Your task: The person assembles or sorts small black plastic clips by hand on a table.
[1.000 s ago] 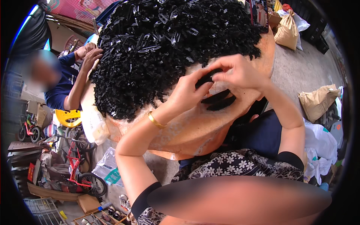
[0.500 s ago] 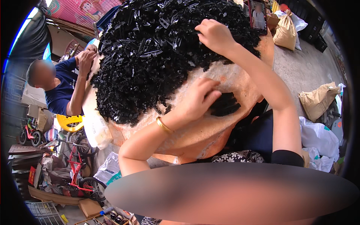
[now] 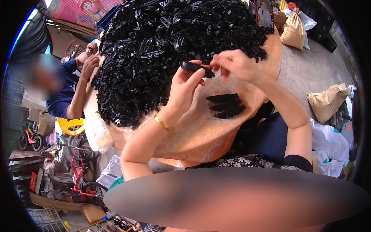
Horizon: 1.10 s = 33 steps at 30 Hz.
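Note:
My left hand [image 3: 187, 85], with a gold bangle at its wrist, is closed on a dark curved plastic piece [image 3: 197, 68] above the near part of the table. Just to the right, my right hand [image 3: 234, 65] is half curled with fingertips pinched near the piece's right end; motion blurs them, and what they hold cannot be made out. Below both hands, several long black curved pieces [image 3: 226, 105] lie side by side on the orange-brown tabletop [image 3: 185, 143]. A big heap of small black plastic parts [image 3: 143, 69], some glossy and clip-shaped, covers the far and left side.
Across the table's left side sits a co-worker [image 3: 67, 85], hands at the heap's edge. A phone [image 3: 264, 15] stands at the far right corner. Woven sacks [image 3: 293, 33] rest on the floor at right; a red bicycle [image 3: 79, 174] and clutter are at lower left.
My right hand has come back from the heap toward my left hand. My left hand has lifted off the row of pieces and now holds a dark piece.

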{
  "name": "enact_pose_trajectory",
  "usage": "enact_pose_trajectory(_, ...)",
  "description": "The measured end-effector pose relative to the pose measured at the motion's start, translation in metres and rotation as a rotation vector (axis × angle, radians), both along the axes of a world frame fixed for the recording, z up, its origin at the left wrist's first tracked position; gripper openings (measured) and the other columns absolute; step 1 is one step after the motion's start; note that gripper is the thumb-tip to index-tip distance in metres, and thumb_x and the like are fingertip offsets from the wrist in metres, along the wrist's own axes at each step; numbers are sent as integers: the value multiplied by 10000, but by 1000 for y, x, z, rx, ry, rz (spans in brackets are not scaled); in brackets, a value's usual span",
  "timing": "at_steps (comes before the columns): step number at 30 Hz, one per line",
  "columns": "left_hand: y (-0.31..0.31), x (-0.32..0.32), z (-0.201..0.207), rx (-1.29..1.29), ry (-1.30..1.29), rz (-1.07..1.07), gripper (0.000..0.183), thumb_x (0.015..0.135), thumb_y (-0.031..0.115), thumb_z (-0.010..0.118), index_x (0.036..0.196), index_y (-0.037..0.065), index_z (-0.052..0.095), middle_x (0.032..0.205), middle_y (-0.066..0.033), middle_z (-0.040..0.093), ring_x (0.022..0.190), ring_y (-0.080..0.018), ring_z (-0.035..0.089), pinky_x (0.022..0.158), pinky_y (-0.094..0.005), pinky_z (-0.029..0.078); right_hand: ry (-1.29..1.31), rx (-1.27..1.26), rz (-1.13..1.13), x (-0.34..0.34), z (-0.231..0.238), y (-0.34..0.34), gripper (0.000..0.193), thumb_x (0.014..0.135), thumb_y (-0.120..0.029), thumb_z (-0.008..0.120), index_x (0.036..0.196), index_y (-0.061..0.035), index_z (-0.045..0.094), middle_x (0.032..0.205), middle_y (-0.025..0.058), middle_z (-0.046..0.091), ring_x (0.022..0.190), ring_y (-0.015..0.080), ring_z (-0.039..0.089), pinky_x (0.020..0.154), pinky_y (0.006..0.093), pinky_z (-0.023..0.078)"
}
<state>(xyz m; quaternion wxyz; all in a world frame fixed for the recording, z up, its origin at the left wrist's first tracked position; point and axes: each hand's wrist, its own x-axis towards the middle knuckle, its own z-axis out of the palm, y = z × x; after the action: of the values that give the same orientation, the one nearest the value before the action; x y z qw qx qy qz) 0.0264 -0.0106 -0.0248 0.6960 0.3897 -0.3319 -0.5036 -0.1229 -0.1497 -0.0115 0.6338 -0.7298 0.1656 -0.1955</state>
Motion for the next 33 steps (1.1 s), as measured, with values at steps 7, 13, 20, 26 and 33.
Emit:
enact_pose_trajectory(7, 5, 0, 1, 206, -121, -44, 293, 859, 121, 646, 1121, 66, 528, 961, -69, 643, 663, -80, 556, 571, -195, 459, 29, -1069, -152, -23, -10, -21, 168, 790, -90, 624, 927, 7, 634, 843, 117, 611, 747, 257, 605, 668, 327, 488)
enact_pose_trajectory(13, 6, -1, -6, 189, -42, -152, 293, 864, 125, 642, 1133, 71, 540, 1005, -74, 643, 709, -97, 586, 625, -213, 485, 251, -1279, -210, -22, -25, -20, 124, 785, -128, 629, 778, -9, 597, 773, 128, 552, 771, 310, 557, 697, 395, 462)
enact_pose_trajectory(20, 9, -8, 0, 193, -38, -179, 269, 864, 49, 615, 1119, 42, 533, 995, -56, 618, 823, -145, 622, 722, -258, 516, 295, -1188, -192, -32, -9, -3, 77, 787, -64, 593, 742, -6, 569, 821, 147, 567, 781, 322, 572, 709, 395, 474)
enact_pose_trajectory(26, 7, -9, -7, 175, -53, -194, 270, 858, 21, 609, 1117, 15, 529, 995, -79, 610, 855, -150, 616, 793, -283, 529, 240, -987, -263, -37, -8, -14, 89, 759, 0, 585, 842, 29, 589, 835, 144, 583, 779, 299, 606, 705, 371, 495)
enact_pose_trajectory(33, 9, -7, -9, 215, -45, -185, 296, 857, 1, 600, 1142, 3, 523, 1019, -96, 607, 902, -166, 622, 831, -300, 530, -106, -408, -127, -28, 9, 29, 197, 762, 1, 644, 957, 22, 623, 868, 117, 646, 770, 153, 636, 701, 254, 519)
